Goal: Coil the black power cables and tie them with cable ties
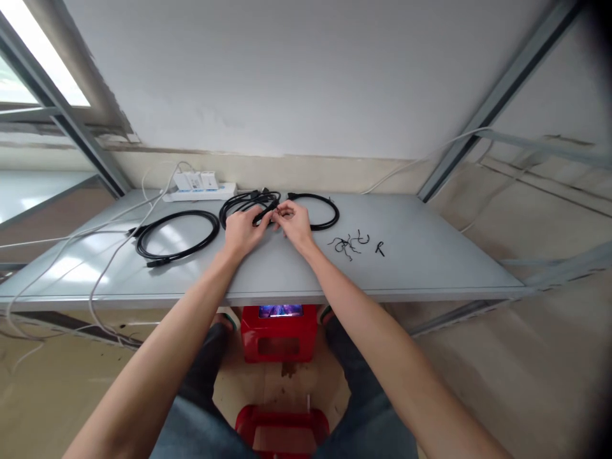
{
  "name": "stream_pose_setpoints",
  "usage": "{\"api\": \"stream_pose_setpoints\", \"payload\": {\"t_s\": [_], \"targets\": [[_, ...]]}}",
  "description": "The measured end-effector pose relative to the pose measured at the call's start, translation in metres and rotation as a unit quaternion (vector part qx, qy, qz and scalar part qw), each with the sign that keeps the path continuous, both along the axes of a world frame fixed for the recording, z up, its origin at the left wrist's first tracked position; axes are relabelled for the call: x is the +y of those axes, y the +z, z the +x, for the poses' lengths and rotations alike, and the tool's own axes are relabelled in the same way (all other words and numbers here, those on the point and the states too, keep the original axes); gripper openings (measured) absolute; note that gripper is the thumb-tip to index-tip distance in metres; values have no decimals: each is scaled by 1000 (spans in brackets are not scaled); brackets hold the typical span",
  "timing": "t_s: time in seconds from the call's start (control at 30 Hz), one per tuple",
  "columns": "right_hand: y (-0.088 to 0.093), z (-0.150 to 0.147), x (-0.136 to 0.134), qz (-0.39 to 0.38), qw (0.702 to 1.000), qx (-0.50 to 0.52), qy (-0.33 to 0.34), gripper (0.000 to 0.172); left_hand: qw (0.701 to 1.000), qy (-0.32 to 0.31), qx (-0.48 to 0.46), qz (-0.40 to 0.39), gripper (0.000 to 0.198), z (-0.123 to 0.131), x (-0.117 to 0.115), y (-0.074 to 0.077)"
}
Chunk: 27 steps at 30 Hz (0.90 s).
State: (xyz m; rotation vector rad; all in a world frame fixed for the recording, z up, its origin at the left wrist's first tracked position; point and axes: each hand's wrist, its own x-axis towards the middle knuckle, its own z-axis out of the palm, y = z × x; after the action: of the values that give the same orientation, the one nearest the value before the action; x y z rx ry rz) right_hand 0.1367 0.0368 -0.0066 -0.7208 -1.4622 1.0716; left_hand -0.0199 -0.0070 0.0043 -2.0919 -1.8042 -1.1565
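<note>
My left hand [243,231] rests on a coiled black cable [246,202] in the middle of the grey table [287,268] and grips its bundled strands. My right hand [296,223] meets it from the right, fingertips pinching the same bundle where a thin black tie seems to sit. A second black cable coil [321,207] lies just right of my hands. A third, larger black coil [176,234] lies flat to the left, untouched.
Several loose black twist ties [351,243] lie right of my hands. A white power strip [198,189] with adapters sits at the table's back, white cords trailing off left. A red stool [280,335] with a lit phone stands under the table edge.
</note>
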Motion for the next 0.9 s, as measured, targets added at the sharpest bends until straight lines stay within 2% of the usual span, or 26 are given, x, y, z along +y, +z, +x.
{"api": "stream_pose_setpoints", "payload": {"t_s": [0.1, 0.2, 0.6, 0.73, 0.9], "targets": [[-3, -2, -1, 68, 995, -41, -55, 33, 1000, -1, -4, 14, 45, -1, 0, 0], [-4, -1, -3, 103, 988, -74, -89, 37, 1000, 1, -7, 26, 47, -1, 1, 0], [-1, 3, -6, 171, 969, -103, -145, 42, 1000, -8, -2, 23, 47, -1, 1, 1], [-2, 4, -5, 176, 967, -103, -150, 43, 1000, -10, 4, 22, 47, 0, 1, 1], [-4, 3, 0, 135, 978, -91, -128, 46, 1000, -8, 5, 8, 46, 0, 1, 0]]}}
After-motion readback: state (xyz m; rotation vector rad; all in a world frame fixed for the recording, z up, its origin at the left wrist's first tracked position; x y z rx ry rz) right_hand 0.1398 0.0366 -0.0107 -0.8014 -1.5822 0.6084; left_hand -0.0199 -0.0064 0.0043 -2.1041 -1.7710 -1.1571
